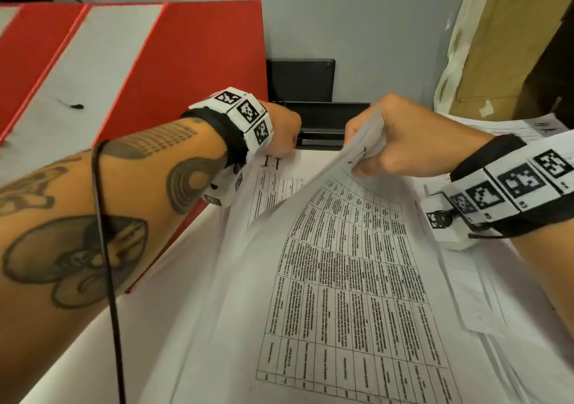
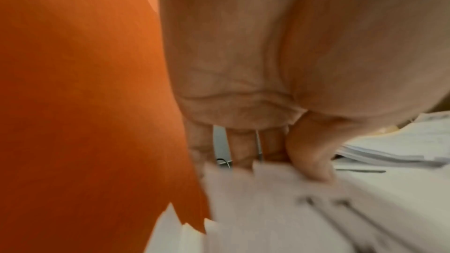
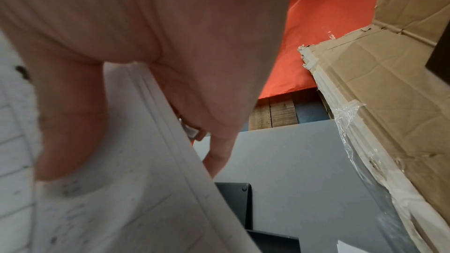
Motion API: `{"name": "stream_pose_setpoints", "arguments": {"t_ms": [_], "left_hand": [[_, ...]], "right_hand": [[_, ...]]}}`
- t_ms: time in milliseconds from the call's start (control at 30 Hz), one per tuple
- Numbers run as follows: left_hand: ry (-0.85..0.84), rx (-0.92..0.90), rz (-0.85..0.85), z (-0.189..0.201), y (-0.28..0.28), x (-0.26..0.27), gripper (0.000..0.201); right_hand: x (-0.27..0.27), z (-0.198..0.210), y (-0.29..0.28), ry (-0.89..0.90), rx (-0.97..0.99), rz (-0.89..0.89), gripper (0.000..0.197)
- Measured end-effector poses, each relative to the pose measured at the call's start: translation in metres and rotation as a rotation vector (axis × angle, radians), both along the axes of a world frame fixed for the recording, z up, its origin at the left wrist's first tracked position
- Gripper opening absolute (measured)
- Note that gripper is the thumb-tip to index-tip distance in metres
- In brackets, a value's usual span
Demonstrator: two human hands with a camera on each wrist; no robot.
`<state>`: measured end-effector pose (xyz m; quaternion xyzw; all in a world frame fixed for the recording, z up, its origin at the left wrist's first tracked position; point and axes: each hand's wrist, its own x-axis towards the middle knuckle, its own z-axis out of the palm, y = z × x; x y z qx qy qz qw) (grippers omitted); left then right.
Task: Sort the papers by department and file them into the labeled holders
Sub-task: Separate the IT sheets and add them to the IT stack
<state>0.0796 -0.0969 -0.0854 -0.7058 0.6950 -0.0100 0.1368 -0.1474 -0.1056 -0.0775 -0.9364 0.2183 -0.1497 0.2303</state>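
Observation:
A thick stack of white printed papers (image 1: 341, 295) with tables of text lies on the table before me. My right hand (image 1: 394, 142) pinches the far edge of the top few sheets (image 3: 155, 141) and lifts them, thumb on the printed side. My left hand (image 1: 279, 133) holds the far left corner of the sheets underneath (image 2: 255, 189), thumb (image 2: 311, 153) on top and fingers behind. Red and white file holders (image 1: 130, 71) stand at the left, right beside my left arm; no label on them shows.
A black tablet-like device (image 1: 301, 80) leans on the grey wall behind the hands, with a black tray (image 1: 323, 124) below it. A cardboard box (image 1: 509, 46) with torn tape stands at the right. More loose papers (image 1: 503, 127) lie under my right wrist.

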Motion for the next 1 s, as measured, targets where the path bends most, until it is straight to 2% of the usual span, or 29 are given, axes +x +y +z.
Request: {"name": "stream_pose_setpoints", "arguments": {"t_ms": [67, 133, 167, 233, 333, 433, 567, 667, 700, 767, 800, 833, 933, 967, 1000], "left_hand": [[0.127, -0.061, 0.005, 0.011, -0.001, 0.001, 0.029], [0.238, -0.013, 0.018, 0.025, 0.000, 0.005, 0.041], [0.248, 0.029, 0.012, 0.030, 0.001, 0.007, 0.038], [0.220, 0.053, 0.000, 0.035, 0.002, 0.012, 0.026], [0.183, -0.045, -0.010, 0.036, 0.005, 0.014, 0.011], [0.162, -0.138, -0.046, 0.035, 0.006, 0.013, 0.017], [0.141, -0.223, 0.000, 0.045, 0.012, 0.002, 0.022], [0.099, -0.305, -0.021, 0.054, 0.016, -0.007, 0.015], [0.108, -0.314, -0.066, 0.057, 0.016, -0.008, 0.010], [0.159, -0.245, -0.163, 0.063, 0.019, -0.013, 0.014], [0.222, -0.186, -0.210, 0.067, 0.022, -0.015, 0.015], [0.335, -0.110, -0.237, 0.070, 0.025, -0.018, 0.012], [0.815, 0.140, -0.234, 0.069, 0.033, -0.023, 0.014], [0.942, 0.171, -0.193, 0.065, 0.031, -0.021, 0.016], [1.004, 0.170, -0.147, 0.060, 0.028, -0.018, 0.018]], "right_hand": [[0.000, 0.000, 0.000, -0.005, -0.015, -0.044, 0.037], [-0.001, 0.001, 0.002, -0.007, -0.043, -0.087, 0.033], [-0.001, 0.001, 0.002, -0.007, -0.049, -0.113, 0.031], [-0.001, 0.002, 0.004, 0.004, -0.038, -0.150, 0.026], [0.000, 0.002, 0.006, 0.007, -0.029, -0.113, 0.025], [-0.001, 0.000, 0.003, 0.010, 0.025, -0.097, 0.025], [0.001, -0.003, -0.002, 0.040, -0.013, -0.071, 0.019], [0.002, -0.002, -0.001, 0.009, -0.062, -0.130, 0.032], [0.002, -0.001, -0.001, -0.021, -0.098, -0.161, 0.040], [0.003, 0.000, -0.001, -0.079, -0.128, -0.227, 0.064], [0.003, 0.001, 0.000, -0.085, -0.123, -0.255, 0.074], [0.003, 0.001, 0.000, -0.073, -0.121, -0.274, 0.074], [0.000, 0.000, -0.003, -0.014, -0.142, -0.274, 0.028], [-0.001, 0.000, -0.003, -0.019, -0.123, -0.249, 0.024], [-0.002, 0.000, -0.004, -0.034, -0.095, -0.214, 0.029]]}}
